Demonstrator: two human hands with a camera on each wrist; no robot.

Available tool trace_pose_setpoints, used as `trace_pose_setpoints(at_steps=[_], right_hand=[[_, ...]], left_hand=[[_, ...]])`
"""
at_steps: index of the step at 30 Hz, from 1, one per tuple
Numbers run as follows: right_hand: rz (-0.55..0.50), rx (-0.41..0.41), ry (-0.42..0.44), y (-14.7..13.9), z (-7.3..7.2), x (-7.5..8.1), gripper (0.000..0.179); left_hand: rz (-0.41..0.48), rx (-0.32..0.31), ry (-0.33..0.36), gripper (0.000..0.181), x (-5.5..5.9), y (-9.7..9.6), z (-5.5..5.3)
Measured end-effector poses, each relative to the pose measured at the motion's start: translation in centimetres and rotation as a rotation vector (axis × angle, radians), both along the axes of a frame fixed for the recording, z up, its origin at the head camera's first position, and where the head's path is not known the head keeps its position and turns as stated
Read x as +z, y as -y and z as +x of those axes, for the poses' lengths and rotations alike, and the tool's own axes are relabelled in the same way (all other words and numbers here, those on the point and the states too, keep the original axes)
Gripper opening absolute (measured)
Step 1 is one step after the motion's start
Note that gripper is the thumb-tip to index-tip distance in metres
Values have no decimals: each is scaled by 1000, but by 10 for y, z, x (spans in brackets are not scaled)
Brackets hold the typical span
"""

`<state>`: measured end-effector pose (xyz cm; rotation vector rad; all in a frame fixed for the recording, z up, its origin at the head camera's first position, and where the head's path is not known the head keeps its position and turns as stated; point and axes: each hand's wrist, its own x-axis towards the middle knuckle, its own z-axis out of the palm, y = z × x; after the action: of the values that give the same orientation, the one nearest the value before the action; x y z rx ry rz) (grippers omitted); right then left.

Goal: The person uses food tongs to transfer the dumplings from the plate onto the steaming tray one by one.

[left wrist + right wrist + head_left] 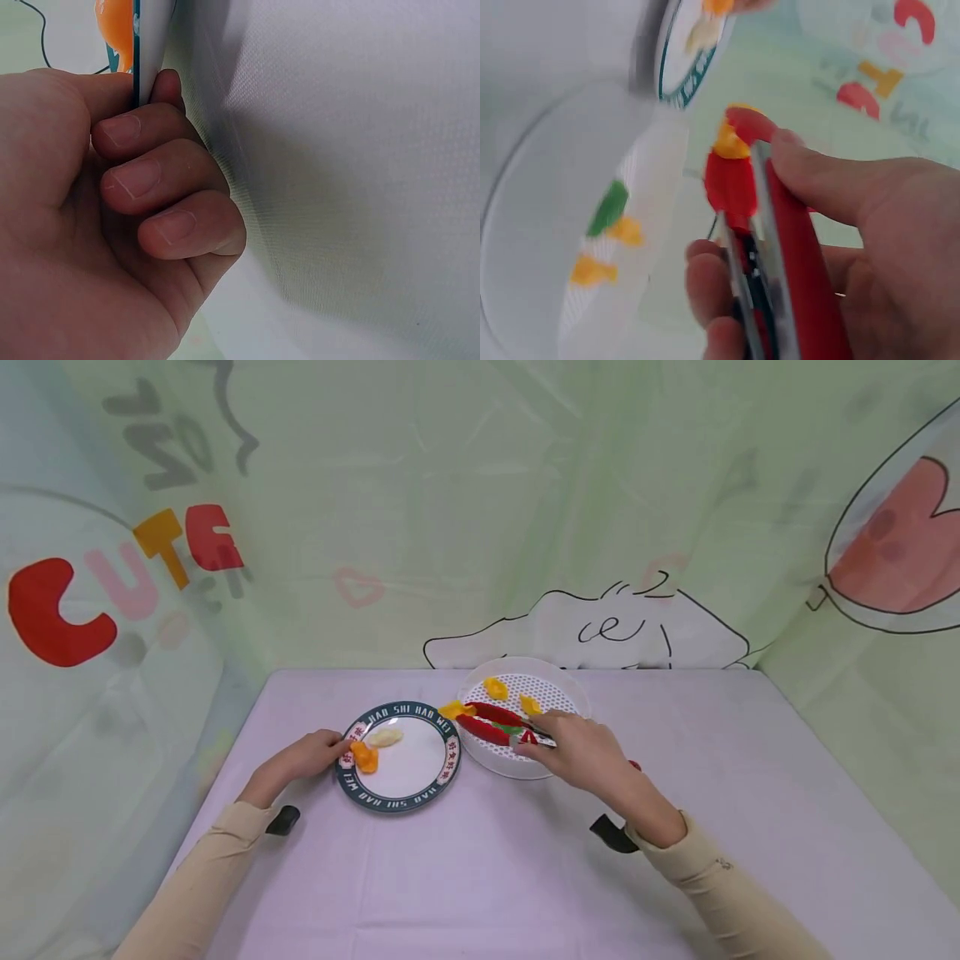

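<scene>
My left hand (311,755) pinches the left rim of a white plate (420,768) with a dark green lettered border, thumb on top and fingers beneath. On this plate lie an orange dumpling-shaped piece (365,757) and a cream one (386,737). With my right hand (581,747) I grip red-tipped tongs (799,262). Between their tips is a yellow dumpling-shaped piece (453,710), held above the gap where plate and steamer tray meet. The white perforated steamer tray (517,772) holds two yellow pieces (496,688) and a green one (512,729), partly hidden by the tongs.
Plate and tray stand side by side on a table with a pale lilac cloth (465,877). A printed curtain (375,527) hangs behind the table's back edge and at both sides. Black camera mounts (613,835) stick out beneath both wrists.
</scene>
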<state>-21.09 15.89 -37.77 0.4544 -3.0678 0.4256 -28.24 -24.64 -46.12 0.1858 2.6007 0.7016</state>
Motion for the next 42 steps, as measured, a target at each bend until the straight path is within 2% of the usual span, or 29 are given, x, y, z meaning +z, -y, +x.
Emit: trace_pose_setpoints(at_steps=[6,13,19,23,29,32,36,42], right_hand=[[73,-30,84,-24,-12,2,59],[94,13,142,-30,-21,-9,54],[80,14,168,-29,-23,-8,56],[69,20,182,-30,-21,-1,59],[57,-26,143,-32,-18,7,74],[34,-49,143,-25,-18,7,90],[20,-21,138,-5,-19,0,106],[101,92,74,31,-29,-8,106]], left_hand=[[3,3,1,45,-1,1,1],[4,7,-1,47,-3,1,1],[0,14,-4,49,-3,1,1],[-2,13,-7,49,-1,1,1],[-1,14,-7,46,0,1,0],[2,17,-6,46,-1,2,-1],[3,15,-7,47,-1,2,-2],[-8,19,1,50,-1,-1,-2]])
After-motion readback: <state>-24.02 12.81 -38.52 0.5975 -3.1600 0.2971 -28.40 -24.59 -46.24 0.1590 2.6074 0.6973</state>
